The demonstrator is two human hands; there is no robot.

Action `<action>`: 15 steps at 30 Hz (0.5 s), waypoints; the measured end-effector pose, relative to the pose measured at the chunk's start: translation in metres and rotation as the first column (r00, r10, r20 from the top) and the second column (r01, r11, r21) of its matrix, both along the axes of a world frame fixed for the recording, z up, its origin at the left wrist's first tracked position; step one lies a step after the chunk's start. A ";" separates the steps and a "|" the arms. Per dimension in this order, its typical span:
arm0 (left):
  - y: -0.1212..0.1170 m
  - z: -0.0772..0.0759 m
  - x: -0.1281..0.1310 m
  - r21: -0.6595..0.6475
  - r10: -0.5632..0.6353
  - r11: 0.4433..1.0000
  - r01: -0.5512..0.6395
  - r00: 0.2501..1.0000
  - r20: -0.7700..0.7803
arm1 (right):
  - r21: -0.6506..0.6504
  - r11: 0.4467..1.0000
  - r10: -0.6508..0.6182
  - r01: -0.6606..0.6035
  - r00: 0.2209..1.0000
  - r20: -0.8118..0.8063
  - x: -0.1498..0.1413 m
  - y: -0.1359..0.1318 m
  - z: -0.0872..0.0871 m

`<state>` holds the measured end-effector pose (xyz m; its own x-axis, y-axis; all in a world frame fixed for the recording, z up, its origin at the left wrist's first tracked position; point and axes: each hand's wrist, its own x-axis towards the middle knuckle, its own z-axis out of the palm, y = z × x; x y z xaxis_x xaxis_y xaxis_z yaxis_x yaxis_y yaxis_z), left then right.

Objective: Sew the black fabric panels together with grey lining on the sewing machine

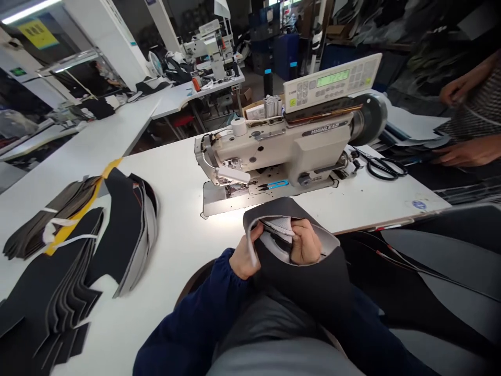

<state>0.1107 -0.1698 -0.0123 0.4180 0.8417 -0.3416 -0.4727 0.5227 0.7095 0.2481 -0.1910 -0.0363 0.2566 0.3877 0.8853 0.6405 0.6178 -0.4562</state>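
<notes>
Black fabric (309,282) — right hand (306,243) part-hidden

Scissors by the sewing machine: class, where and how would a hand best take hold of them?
Probably by the black handle loops, from the near right side. The scissors lie flat on the table, with their loops toward its right end and blades pointing toward the machine, so that approach should keep clear of the blades.

Passable tabletop (178,193) separates the obstructing sewing machine (270,143) from stacked panels (117,219).
</notes>
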 end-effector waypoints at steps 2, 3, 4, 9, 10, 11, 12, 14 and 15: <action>-0.001 0.007 -0.008 -0.009 0.007 1.000 -0.007 1.000 0.010 | -0.045 0.997 0.067 -0.064 0.995 0.068 0.009 0.000 0.006; -0.001 0.011 -0.013 0.011 0.029 1.000 -0.029 1.000 -0.005 | -0.087 0.991 0.111 -0.099 0.984 0.139 0.015 -0.001 0.009; 0.000 0.015 -0.020 0.058 0.063 0.996 -0.061 0.997 -0.040 | -0.150 0.980 0.165 -0.132 0.960 0.228 0.021 -0.001 0.012; 0.001 0.030 -0.058 0.459 0.264 0.882 -0.104 0.917 -0.298 | -0.524 0.826 0.490 -0.210 0.728 0.480 0.032 -0.006 0.024; 0.000 0.030 -0.064 0.536 0.313 0.838 -0.099 0.892 -0.325 | -0.572 0.789 0.538 -0.225 0.702 0.467 0.029 -0.007 0.024; 0.000 0.028 -0.070 0.600 0.354 0.796 -0.085 0.869 -0.347 | -0.617 0.748 0.586 -0.244 0.678 0.443 0.024 -0.008 0.023; 0.000 0.025 -0.074 0.639 0.381 0.767 -0.067 0.848 -0.369 | -0.657 0.704 0.631 -0.268 0.661 0.406 0.019 -0.009 0.020; 0.006 0.013 -0.082 0.593 0.385 0.801 -0.078 0.827 -0.411 | -0.701 0.624 0.697 -0.345 0.650 0.301 0.009 -0.011 0.014; 0.011 0.005 -0.087 0.494 0.364 0.860 -0.128 0.832 -0.418 | -0.705 0.595 0.712 -0.386 0.659 0.240 0.005 -0.012 0.011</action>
<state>0.0241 -0.1591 -0.0073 0.0558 0.9983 -0.0192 -0.0775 0.0235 0.9967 0.2532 -0.2034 -0.0254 -0.5515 0.7433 0.3786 0.4785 0.6537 -0.5863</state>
